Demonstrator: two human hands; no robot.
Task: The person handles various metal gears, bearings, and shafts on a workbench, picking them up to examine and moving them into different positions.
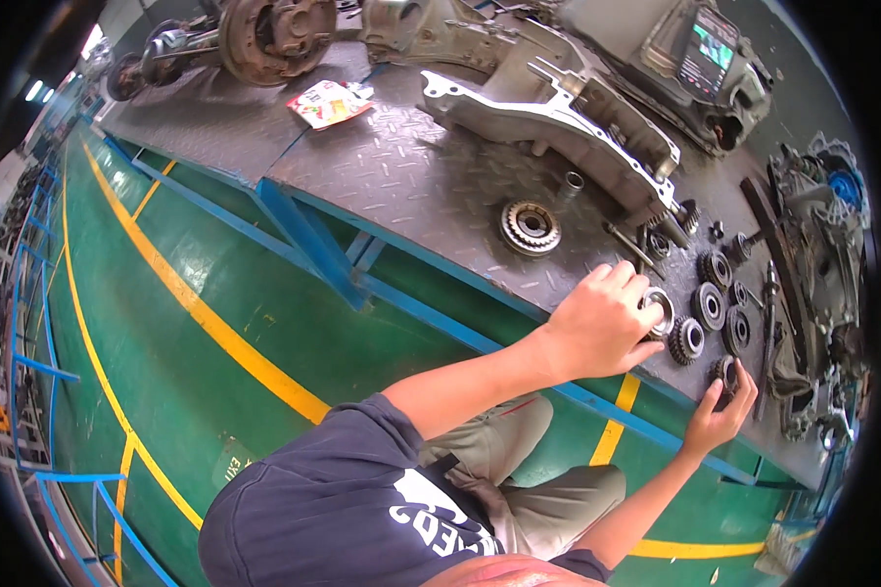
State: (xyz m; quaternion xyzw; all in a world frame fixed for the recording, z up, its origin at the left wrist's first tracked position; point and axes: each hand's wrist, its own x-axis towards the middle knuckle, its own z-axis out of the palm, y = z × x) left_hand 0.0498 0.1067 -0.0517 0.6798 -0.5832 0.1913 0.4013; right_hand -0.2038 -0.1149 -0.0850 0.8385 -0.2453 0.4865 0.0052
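My left hand (597,328) reaches over the steel-topped bench with its fingers closed on a metal ring (664,315), partly hidden by the fingers. Farther right, my right hand (722,419) has its thumb and fingers around a small dark gear (722,371) near the bench's front edge. Between the two hands lies a toothed gear (686,340). Just beyond are several more gears, among them a flat round one (709,306) and another (736,333). A larger gear with a ring hub (531,228) rests apart on the left, beside a small metal sleeve (573,182).
Behind the gears stands an open cast housing (558,127). A phone with a lit screen (707,54) leans on another casing. At the far left are a rusty brake drum (269,39) and a red-and-white packet (330,104). Long shafts (770,303) and metal castings (822,225) crowd the right end.
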